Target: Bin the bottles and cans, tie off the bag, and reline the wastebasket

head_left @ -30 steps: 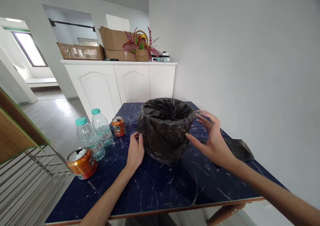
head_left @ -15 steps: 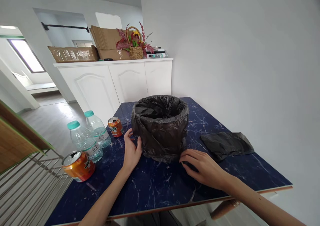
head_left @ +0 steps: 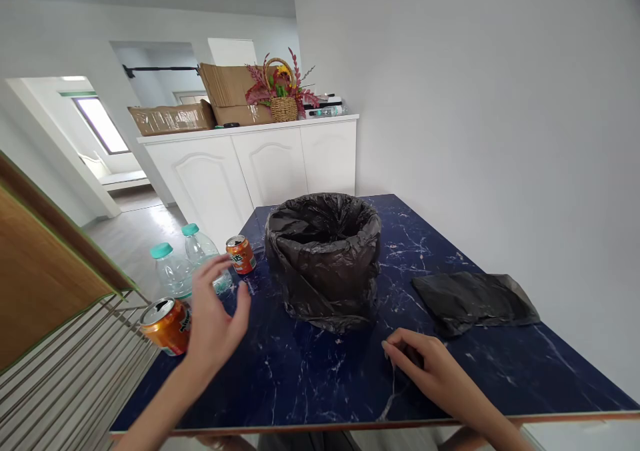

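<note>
A round bin [head_left: 325, 271] lined with a black plastic bag stands in the middle of the table, the bag folded over its rim. My left hand [head_left: 215, 314] is raised left of it, thumb and fingers apart, empty, in front of two clear water bottles with teal caps. Part of the nearer bottle [head_left: 173, 274] and farther bottle [head_left: 200, 244] is hidden behind it. An orange soda can [head_left: 167, 328] is just left of this hand; another soda can [head_left: 241, 254] stands beyond the fingertips. My right hand [head_left: 423, 364] rests curled on the table, apart from the bin, nothing visible in it.
A folded black plastic bag [head_left: 475, 298] lies flat on the right of the dark blue marbled table [head_left: 320, 384]. A metal rack [head_left: 85, 378] adjoins the left edge. Behind stands a white cabinet [head_left: 270, 164] with cardboard boxes and a flower basket [head_left: 283, 108].
Both hands have left the bin's lower sides. My left hand has moved left and up toward the bottles; my right has drawn back toward me and curled. The view has shifted slightly.
</note>
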Tool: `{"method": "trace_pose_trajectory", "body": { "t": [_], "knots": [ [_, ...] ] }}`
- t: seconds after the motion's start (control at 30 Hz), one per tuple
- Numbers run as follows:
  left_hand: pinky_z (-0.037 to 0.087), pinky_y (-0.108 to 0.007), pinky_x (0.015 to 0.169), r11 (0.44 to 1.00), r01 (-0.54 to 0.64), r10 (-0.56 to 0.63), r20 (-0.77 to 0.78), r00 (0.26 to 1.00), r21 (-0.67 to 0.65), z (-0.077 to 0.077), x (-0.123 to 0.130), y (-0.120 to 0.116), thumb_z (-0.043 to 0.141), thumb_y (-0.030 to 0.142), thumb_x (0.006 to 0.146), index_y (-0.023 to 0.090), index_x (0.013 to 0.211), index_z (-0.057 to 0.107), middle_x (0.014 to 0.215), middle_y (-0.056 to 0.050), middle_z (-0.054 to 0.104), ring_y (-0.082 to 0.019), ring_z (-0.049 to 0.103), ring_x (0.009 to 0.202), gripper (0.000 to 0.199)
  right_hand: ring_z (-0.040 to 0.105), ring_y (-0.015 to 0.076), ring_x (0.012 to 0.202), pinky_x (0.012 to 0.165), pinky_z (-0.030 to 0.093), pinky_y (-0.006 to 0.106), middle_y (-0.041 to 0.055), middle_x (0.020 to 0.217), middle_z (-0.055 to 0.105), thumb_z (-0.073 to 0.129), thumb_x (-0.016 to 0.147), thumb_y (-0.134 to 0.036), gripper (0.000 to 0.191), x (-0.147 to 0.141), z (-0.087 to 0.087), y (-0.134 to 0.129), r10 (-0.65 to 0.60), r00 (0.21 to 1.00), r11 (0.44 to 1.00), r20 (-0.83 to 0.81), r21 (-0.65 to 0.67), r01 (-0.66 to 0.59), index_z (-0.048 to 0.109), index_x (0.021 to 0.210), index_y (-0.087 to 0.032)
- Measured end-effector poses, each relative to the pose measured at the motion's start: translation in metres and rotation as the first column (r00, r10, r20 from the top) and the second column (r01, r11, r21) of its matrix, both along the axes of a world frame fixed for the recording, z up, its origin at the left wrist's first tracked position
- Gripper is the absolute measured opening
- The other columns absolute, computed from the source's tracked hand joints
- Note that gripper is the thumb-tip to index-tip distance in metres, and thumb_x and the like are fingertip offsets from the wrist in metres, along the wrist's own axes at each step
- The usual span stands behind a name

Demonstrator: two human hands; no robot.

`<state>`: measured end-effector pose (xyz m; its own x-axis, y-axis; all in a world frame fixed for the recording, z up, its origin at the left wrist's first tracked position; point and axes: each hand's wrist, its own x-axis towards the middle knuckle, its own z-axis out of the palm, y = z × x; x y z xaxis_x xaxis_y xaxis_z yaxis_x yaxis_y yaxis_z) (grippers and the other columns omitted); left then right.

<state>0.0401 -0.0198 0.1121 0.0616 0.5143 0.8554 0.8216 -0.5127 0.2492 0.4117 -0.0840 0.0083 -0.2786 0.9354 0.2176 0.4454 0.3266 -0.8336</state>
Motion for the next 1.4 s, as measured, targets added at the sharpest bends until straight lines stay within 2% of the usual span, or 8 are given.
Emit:
{"method": "trace_pose_trajectory", "body": {
  "t": [0.23,0.37,0.47,0.63,0.8,1.03,1.23,1.4],
  "knots": [
    [0.039,-0.07,0.116,0.881,-0.472,0.446,-0.396,0.803,0.035,0.099,-0.072,0.047,0.052,0.061,0.1,0.015,0.137,0.062,0.14,-0.018,0.065,-0.043,0.048,0.145,0.06,0.061,0.0189,0.07,0.063,0.046,0.028,0.0025,0.081,0.067,0.051,0.109,-0.061,0.045,0.006,-0.008,0.002,-0.059,0.991,0.998,-0.123,-0.045,0.054,0.068,0.089,-0.024],
    [0.033,-0.072,0.117,0.708,-0.672,0.477,-0.554,0.682,-0.217,0.115,-0.098,0.088,0.041,0.078,0.099,0.01,0.13,0.069,0.099,-0.009,0.076,-0.042,0.062,0.133,0.08,0.062,0.0193,0.072,0.065,0.048,0.028,0.0029,0.082,0.067,0.051,0.109,-0.061,0.046,0.006,-0.008,0.002,-0.064,0.988,0.998,-0.137,-0.034,0.059,0.068,0.089,-0.024],
    [0.047,-0.063,0.106,0.654,-0.684,0.429,-0.587,0.686,-0.322,0.122,-0.099,0.1,0.052,0.079,0.094,0.014,0.119,0.076,0.073,-0.006,0.074,-0.039,0.076,0.102,0.073,0.06,0.0187,0.07,0.064,0.046,0.028,0.0028,0.081,0.066,0.05,0.109,-0.063,0.047,0.006,-0.009,0.002,-0.047,0.988,0.997,-0.149,-0.061,0.038,0.069,0.09,-0.024],
    [0.055,-0.046,0.087,0.588,-0.716,0.383,-0.651,0.656,-0.376,0.143,-0.078,0.075,0.049,0.064,0.1,0.021,0.132,0.07,0.099,-0.014,0.084,-0.04,0.077,0.098,0.058,0.054,0.0166,0.067,0.062,0.043,0.027,0.0026,0.083,0.063,0.049,0.107,-0.07,0.051,0.005,-0.012,0.003,-0.03,0.986,0.989,-0.166,-0.15,0.004,0.07,0.093,-0.025],
    [0.055,-0.048,0.094,0.734,-0.678,0.562,-0.598,0.571,0.043,0.19,-0.043,0.029,0.036,0.062,0.108,0.021,0.146,0.064,0.119,-0.015,0.081,-0.039,0.074,0.112,0.062,0.051,0.0158,0.066,0.062,0.04,0.028,0.0025,0.083,0.061,0.048,0.106,-0.071,0.053,0.004,-0.014,0.004,-0.027,0.987,0.989,-0.159,-0.147,0.004,0.068,0.09,-0.024],
    [0.054,-0.04,0.107,0.916,-0.209,0.337,-0.375,0.864,0.342,0.249,0.037,-0.033,0.053,0.079,0.099,0.027,0.133,0.072,0.124,0.003,0.079,-0.027,0.077,0.115,0.065,0.053,0.0159,0.069,0.062,0.039,0.028,0.0025,0.085,0.063,0.047,0.108,-0.068,0.051,0.004,-0.018,0.004,-0.027,0.99,0.993,-0.141,-0.114,0.011,0.068,0.091,-0.024],
    [0.059,-0.037,0.093,0.988,0.079,0.018,-0.598,0.801,0.135,0.234,0.084,-0.029,0.054,0.067,0.106,0.027,0.129,0.071,0.123,0.0,0.081,-0.019,0.078,0.088,0.049,0.057,0.0172,0.073,0.066,0.042,0.028,0.0023,0.085,0.064,0.047,0.109,-0.065,0.049,0.004,-0.02,0.005,-0.029,0.987,0.996,-0.155,-0.088,0.015,0.067,0.092,-0.024],
    [0.057,-0.041,0.094,0.995,0.101,-0.082,-0.669,0.738,-0.01,0.209,0.091,0.008,0.048,0.062,0.11,0.024,0.132,0.07,0.113,-0.006,0.082,-0.027,0.076,0.1,0.049,0.059,0.0181,0.075,0.068,0.044,0.028,0.0026,0.084,0.064,0.048,0.109,-0.066,0.049,0.003,-0.019,0.005,-0.023,0.987,0.996,-0.162,-0.086,0.009,0.066,0.091,-0.024]
  ]
}}
